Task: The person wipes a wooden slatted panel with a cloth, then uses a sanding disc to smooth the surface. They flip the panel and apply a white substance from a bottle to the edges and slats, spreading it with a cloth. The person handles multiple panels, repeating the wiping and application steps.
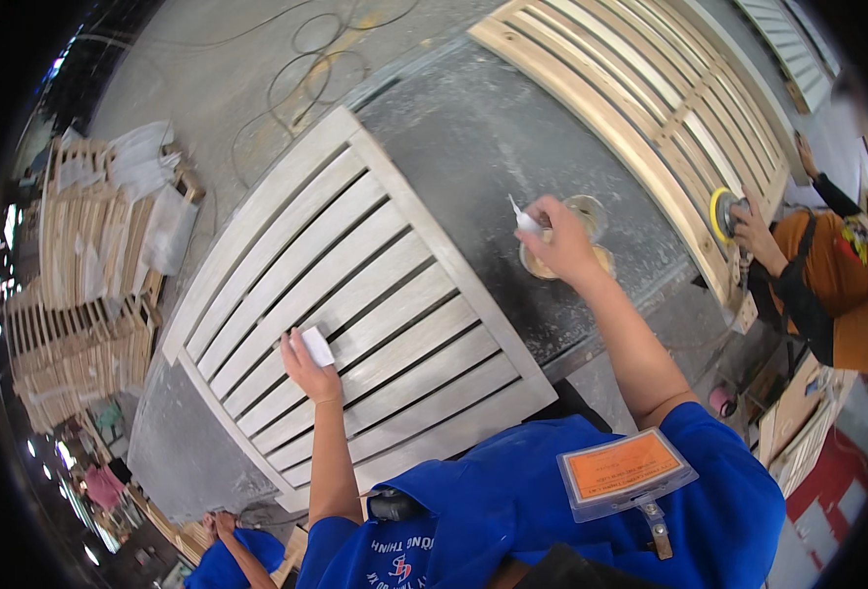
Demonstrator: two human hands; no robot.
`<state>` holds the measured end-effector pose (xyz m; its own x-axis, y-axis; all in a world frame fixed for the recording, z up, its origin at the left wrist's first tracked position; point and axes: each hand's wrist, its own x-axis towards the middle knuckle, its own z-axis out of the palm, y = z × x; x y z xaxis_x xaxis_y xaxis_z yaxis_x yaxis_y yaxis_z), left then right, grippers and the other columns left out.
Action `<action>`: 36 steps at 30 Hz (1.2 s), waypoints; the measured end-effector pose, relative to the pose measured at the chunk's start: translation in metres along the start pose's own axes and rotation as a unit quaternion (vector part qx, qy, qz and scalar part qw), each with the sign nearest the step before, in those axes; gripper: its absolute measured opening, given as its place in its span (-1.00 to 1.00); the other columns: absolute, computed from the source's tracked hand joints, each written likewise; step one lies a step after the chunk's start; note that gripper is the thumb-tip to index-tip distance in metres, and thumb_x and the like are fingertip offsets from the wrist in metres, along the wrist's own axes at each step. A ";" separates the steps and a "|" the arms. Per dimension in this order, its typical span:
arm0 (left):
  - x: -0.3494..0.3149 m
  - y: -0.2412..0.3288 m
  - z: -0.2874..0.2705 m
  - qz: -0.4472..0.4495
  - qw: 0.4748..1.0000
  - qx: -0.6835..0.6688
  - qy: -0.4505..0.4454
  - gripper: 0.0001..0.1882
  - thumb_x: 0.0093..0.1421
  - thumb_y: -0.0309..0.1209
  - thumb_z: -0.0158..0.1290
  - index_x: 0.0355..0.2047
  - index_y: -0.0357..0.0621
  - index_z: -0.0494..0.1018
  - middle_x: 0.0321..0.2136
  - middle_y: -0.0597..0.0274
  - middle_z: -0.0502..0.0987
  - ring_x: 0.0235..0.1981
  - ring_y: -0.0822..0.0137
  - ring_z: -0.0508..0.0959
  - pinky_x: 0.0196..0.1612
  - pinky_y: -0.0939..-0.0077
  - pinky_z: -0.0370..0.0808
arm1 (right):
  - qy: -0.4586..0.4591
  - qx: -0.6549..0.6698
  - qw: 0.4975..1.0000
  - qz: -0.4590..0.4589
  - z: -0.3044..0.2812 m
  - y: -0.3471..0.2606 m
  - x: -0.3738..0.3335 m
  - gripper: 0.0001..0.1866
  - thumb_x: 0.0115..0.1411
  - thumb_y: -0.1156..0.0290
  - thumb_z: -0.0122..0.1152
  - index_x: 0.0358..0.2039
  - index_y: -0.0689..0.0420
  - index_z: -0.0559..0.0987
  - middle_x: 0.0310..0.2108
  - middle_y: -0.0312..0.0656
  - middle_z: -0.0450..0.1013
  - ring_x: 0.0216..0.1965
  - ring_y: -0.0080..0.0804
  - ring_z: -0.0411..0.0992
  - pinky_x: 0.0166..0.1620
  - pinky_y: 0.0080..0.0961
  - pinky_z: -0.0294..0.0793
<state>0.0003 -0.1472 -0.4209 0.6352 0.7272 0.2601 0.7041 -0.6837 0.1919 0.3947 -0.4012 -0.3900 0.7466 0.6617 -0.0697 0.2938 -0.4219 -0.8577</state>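
A whitewashed slatted wooden panel (394,270) lies on the dark grey table in front of me. On its slats rests my left hand (308,371), closed on a small white rectangular pad (317,347) that looks like folded sandpaper; the material is not certain. My right hand (563,240) is over the table beyond the panel's right edge, fingers closed around a small white bottle with a thin pointed nozzle (527,220). Just beneath and behind that hand are two round tubs, one with a pale rim (587,206) and one with beige contents (605,261), partly hidden by the hand.
An unpainted slatted panel (640,108) lies at the far right, where a co-worker's hand holds a yellow-rimmed sander (722,214). Stacked wooden slatted parts (85,265) stand on the left. A cable (306,83) coils over the floor. Another person in blue (237,560) is at lower left.
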 end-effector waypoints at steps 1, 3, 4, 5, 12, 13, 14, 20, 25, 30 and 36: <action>0.000 0.000 0.000 -0.003 1.000 0.003 0.000 -0.39 0.11 -0.50 -0.02 0.22 -0.22 0.23 0.18 -0.29 0.23 0.19 -0.23 0.24 0.22 0.03 0.16 | -0.029 0.098 0.994 0.025 0.012 -0.004 0.015 -0.74 0.01 0.42 0.35 -0.40 0.16 0.40 -0.35 -0.14 0.44 -0.28 -0.30 0.43 -0.22 -0.35 0.40; 0.000 -0.001 0.001 -0.009 1.000 0.006 0.002 -0.40 0.11 -0.49 -0.01 0.21 -0.22 0.24 0.18 -0.29 0.23 0.17 -0.22 0.26 0.20 0.05 0.17 | -0.106 0.317 0.942 0.011 0.044 -0.017 0.049 -0.76 0.09 0.40 0.31 -0.36 0.17 0.41 -0.41 -0.17 0.48 -0.38 -0.43 0.44 -0.31 -0.44 0.40; -0.001 -0.002 0.002 -0.017 1.000 0.004 0.005 -0.40 0.10 -0.50 -0.02 0.21 -0.22 0.24 0.17 -0.28 0.24 0.17 -0.22 0.26 0.20 0.05 0.17 | -0.092 0.276 0.956 0.017 0.066 -0.027 0.067 -0.76 0.10 0.39 0.31 -0.33 0.18 0.43 -0.39 -0.17 0.47 -0.36 -0.42 0.43 -0.30 -0.45 0.40; 0.000 -0.002 0.003 -0.016 1.000 -0.005 0.013 -0.40 0.10 -0.51 -0.02 0.21 -0.23 0.24 0.17 -0.28 0.25 0.16 -0.21 0.27 0.20 0.05 0.18 | -0.080 0.255 0.964 -0.009 0.088 -0.038 0.086 -0.76 0.10 0.39 0.31 -0.31 0.19 0.45 -0.38 -0.17 0.47 -0.35 -0.40 0.43 -0.29 -0.45 0.40; -0.001 -0.009 0.006 -0.013 0.999 -0.029 0.035 -0.45 0.17 -0.43 -0.01 0.19 -0.24 0.24 0.15 -0.26 0.27 0.15 -0.21 0.28 0.19 -0.01 0.18 | 0.041 0.113 0.972 -0.202 0.201 -0.097 0.182 -0.76 0.09 0.37 0.30 -0.25 0.21 0.57 -0.26 -0.18 0.46 -0.20 -0.26 0.42 -0.18 -0.42 0.41; -0.001 -0.009 0.005 -0.012 0.999 -0.028 0.035 -0.45 0.17 -0.43 0.00 0.19 -0.24 0.24 0.15 -0.26 0.27 0.15 -0.21 0.28 0.19 -0.02 0.17 | 0.047 0.093 0.968 -0.226 0.210 -0.101 0.190 -0.75 0.09 0.36 0.31 -0.24 0.20 0.57 -0.25 -0.17 0.46 -0.18 -0.23 0.41 -0.16 -0.40 0.41; -0.001 -0.009 0.005 -0.011 0.999 -0.027 0.034 -0.45 0.17 -0.43 0.00 0.19 -0.24 0.24 0.15 -0.26 0.28 0.15 -0.21 0.28 0.19 -0.02 0.17 | 0.053 0.072 0.964 -0.250 0.218 -0.103 0.197 -0.74 0.08 0.35 0.31 -0.24 0.20 0.57 -0.25 -0.16 0.46 -0.17 -0.19 0.40 -0.14 -0.38 0.40; -0.001 -0.006 0.002 -0.031 0.999 -0.028 0.017 -0.44 0.14 -0.45 0.01 0.19 -0.22 0.25 0.17 -0.22 0.25 0.17 -0.21 0.26 0.20 -0.03 0.15 | 0.000 0.039 0.968 -0.247 0.245 -0.104 0.214 -0.73 0.09 0.34 0.28 -0.23 0.20 0.58 -0.21 -0.09 0.45 -0.06 -0.09 0.35 0.00 -0.28 0.35; 0.000 -0.007 0.003 -0.033 0.999 -0.031 0.018 -0.43 0.13 -0.44 0.02 0.19 -0.20 0.25 0.18 -0.22 0.24 0.18 -0.21 0.24 0.20 -0.03 0.14 | -0.002 0.027 0.966 -0.257 0.255 -0.106 0.217 -0.73 0.10 0.32 0.27 -0.24 0.22 0.57 -0.22 -0.08 0.44 -0.09 -0.08 0.36 -0.02 -0.27 0.36; -0.001 -0.007 0.003 -0.040 0.999 -0.023 0.009 -0.42 0.13 -0.44 0.02 0.20 -0.19 0.24 0.18 -0.21 0.24 0.19 -0.22 0.24 0.20 -0.05 0.14 | 0.023 0.001 0.961 -0.274 0.261 -0.108 0.219 -0.74 0.10 0.32 0.28 -0.27 0.22 0.57 -0.27 -0.08 0.44 -0.13 -0.08 0.38 -0.06 -0.28 0.38; 0.000 -0.006 0.002 -0.038 0.999 -0.030 0.009 -0.42 0.12 -0.44 0.03 0.19 -0.19 0.25 0.18 -0.21 0.24 0.19 -0.21 0.24 0.20 -0.04 0.13 | 0.030 0.003 0.962 -0.273 0.264 -0.107 0.220 -0.76 0.08 0.33 0.29 -0.29 0.22 0.58 -0.27 -0.08 0.45 -0.12 -0.07 0.37 -0.04 -0.27 0.38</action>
<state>-0.0035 -0.1431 -0.4244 0.5744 0.7761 0.2602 0.7296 -0.6295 0.2672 0.3697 -0.0471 -0.4475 0.5155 0.7467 0.4203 0.6480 -0.0188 -0.7614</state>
